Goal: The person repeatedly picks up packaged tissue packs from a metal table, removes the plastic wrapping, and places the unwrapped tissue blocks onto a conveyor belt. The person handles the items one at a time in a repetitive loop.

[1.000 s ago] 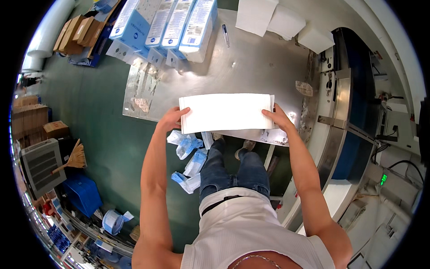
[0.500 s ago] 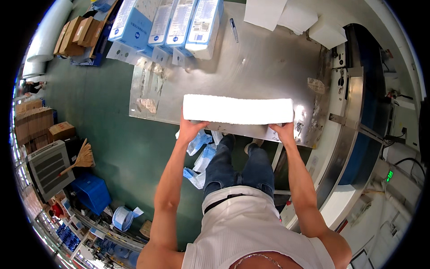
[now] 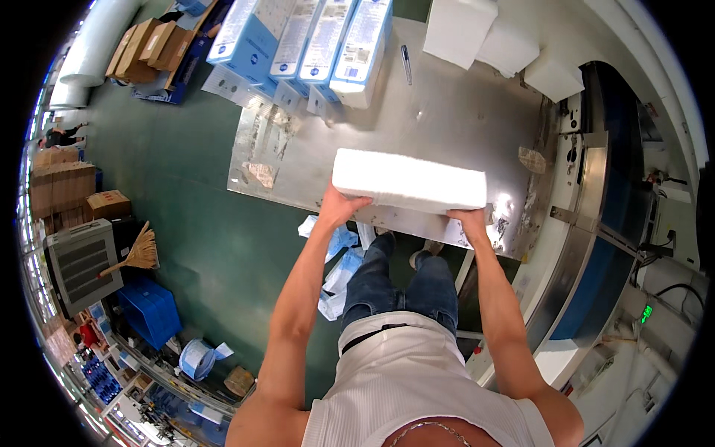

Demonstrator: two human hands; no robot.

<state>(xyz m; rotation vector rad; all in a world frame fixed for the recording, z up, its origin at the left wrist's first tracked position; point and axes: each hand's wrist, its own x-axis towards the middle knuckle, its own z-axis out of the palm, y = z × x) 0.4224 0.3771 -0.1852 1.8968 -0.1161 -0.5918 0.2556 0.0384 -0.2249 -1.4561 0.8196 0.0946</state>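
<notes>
We see four long blue-and-white packs [image 3: 313, 41] side by side at the table's far edge, white blocks [image 3: 491, 37] at the far right corner. Brown cartons [image 3: 145, 48] sit on the floor far left, more cartons [image 3: 67, 194] stacked at the left wall. Small green-lit display [image 3: 645, 314] on the machine at right.

Long white tissue stack [image 3: 408, 180], level, above steel table [image 3: 462, 119] edge

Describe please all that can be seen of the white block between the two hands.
The white block is a long, flat-sided slab, perhaps stacked paper or tissue. It looks soft and fibrous, with fine lines along its near side. It lies level, over the near part of the steel table; whether it rests on it cannot be told. The left hand grips its left end and the right hand its right end.
</notes>
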